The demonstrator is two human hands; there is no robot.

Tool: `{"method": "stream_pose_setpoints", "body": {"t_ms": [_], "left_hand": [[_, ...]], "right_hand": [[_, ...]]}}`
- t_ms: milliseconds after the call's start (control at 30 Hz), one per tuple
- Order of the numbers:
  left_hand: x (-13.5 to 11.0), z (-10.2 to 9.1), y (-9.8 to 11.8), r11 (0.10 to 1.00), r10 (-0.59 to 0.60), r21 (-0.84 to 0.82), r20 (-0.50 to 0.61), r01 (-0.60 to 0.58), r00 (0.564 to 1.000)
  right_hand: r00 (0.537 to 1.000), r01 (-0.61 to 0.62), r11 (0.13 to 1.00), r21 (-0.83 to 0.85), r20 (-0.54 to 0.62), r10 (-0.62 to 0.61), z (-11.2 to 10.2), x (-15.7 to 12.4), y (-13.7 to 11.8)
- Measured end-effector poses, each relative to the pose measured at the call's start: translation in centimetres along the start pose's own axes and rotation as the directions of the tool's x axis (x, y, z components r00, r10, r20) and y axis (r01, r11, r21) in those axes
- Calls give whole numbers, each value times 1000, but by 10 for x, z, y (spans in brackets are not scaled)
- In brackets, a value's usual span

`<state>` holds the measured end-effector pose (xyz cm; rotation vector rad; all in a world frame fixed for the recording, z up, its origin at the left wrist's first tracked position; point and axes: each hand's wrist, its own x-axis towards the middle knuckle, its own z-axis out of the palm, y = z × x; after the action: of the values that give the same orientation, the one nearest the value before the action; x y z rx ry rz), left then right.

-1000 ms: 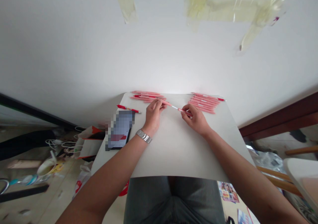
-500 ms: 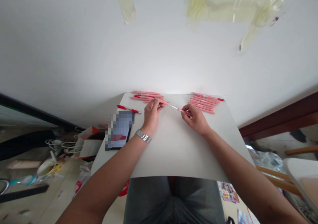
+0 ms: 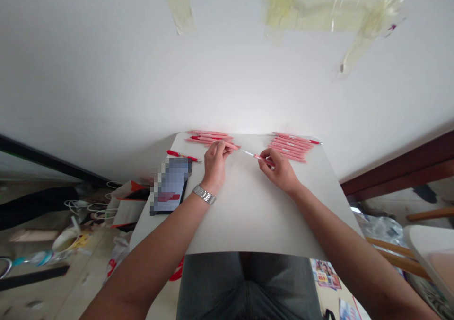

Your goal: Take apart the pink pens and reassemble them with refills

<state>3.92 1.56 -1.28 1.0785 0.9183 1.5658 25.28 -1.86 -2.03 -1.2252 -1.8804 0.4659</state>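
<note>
My left hand (image 3: 214,164) is closed around a pink pen barrel (image 3: 232,146), pinched between thumb and fingers, its end pointing right. Opposite it, my right hand (image 3: 280,171) grips another pink pen piece (image 3: 265,160). A thin white refill (image 3: 247,153) spans the gap between the two pieces, over the table. Behind my left hand lies a loose pile of pink pens (image 3: 209,133), with a red one among them. Beyond my right hand, a row of pink pens (image 3: 291,145) lies side by side, a red-and-clear pen (image 3: 314,142) at its far edge.
The white table (image 3: 255,216) stands against a wall. On its left side are a phone (image 3: 173,182), its screen blurred out, and a red pen (image 3: 184,156). Bags (image 3: 127,201) and a cup (image 3: 66,239) sit on the floor at left; a chair (image 3: 431,244) stands at right.
My left hand has shifted very slightly left with the barrel, while my right hand stays put. The piles of pens and the phone are unchanged.
</note>
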Motion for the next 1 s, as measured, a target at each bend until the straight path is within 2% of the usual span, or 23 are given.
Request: {"method": "stream_pose_setpoints", "body": {"t_ms": [367,700,1000], "left_hand": [[-7,-1,7,962,101,239,143,-133,985],[-6,-1,2,974,29,218,174,-68,984],[-4,-3,1,961,50,261,173,-95,984]], "right_hand": [[998,-11,1000,15,-66,12,0,0,-1],[997,-14,1000,21,-81,16,0,1,0],[995,-26,999,23,-98,28,0,1,-2]]}}
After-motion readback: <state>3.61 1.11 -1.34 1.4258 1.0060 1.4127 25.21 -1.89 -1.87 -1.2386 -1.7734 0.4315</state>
